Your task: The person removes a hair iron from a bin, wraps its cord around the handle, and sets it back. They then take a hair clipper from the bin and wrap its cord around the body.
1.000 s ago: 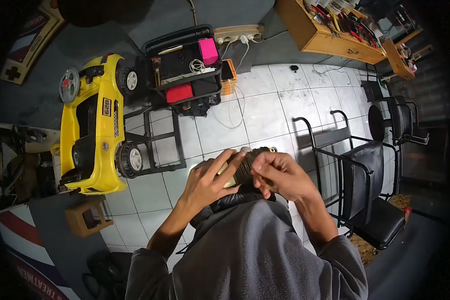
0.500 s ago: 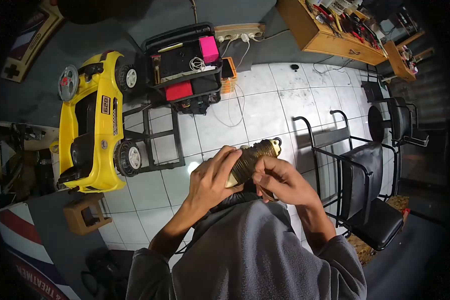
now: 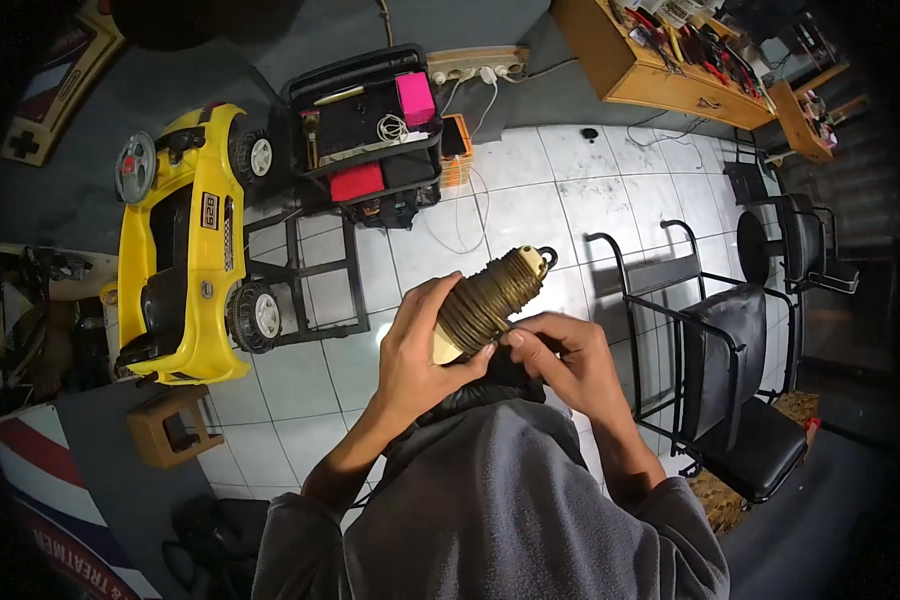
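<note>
A cream tool that looks like a hair clipper (image 3: pixel 444 345) is held tilted above my lap, a dark loop at its upper right end. Brownish cord (image 3: pixel 490 298) is wound in many turns around its middle. My left hand (image 3: pixel 415 345) grips the lower left end, thumb below and fingers along the far side. At the near side of the winding, my right hand (image 3: pixel 562 360) pinches part of the cord between thumb and forefinger. The tool's underside is hidden.
A yellow ride-on car (image 3: pixel 195 250) stands on a dark frame at left. Beyond are a black trolley (image 3: pixel 365 115) and a wooden drawer unit (image 3: pixel 670 85) with tools. Black chairs (image 3: pixel 730 370) stand at right; a brown stool (image 3: pixel 170 425) is lower left.
The tool has risen and moved slightly away from me, showing more of the winding. My left thumb now shows at its near side. My right hand has shifted a little lower and right.
</note>
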`<state>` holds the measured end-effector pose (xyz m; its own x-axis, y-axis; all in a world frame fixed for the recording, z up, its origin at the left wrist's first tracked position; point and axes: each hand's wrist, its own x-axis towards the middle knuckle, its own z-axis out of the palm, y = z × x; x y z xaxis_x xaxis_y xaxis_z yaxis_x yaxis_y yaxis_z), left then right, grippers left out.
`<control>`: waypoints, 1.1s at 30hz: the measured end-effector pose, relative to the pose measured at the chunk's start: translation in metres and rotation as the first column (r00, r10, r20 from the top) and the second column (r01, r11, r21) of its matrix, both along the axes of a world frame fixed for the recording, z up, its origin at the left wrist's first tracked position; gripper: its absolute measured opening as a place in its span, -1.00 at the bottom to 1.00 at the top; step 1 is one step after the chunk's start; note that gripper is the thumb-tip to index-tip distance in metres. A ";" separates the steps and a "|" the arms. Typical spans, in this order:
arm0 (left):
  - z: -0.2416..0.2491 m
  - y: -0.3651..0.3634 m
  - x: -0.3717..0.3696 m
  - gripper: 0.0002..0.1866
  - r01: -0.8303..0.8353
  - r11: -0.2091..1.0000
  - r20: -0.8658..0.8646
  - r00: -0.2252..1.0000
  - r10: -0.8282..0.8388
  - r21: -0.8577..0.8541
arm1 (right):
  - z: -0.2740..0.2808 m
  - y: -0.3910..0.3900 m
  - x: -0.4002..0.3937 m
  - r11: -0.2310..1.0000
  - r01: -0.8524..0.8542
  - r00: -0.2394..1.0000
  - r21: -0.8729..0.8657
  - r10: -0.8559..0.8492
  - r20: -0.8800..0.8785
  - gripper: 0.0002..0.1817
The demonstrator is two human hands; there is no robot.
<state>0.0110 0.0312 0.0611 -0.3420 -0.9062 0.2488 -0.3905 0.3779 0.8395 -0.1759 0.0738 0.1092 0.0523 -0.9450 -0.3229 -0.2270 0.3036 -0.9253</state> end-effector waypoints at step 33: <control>-0.024 0.013 0.026 -0.43 0.592 0.327 -0.526 0.806 -0.272 0.737 | -0.064 -0.075 -0.027 0.855 -0.351 0.933 -0.382 0.283 -0.223 -0.81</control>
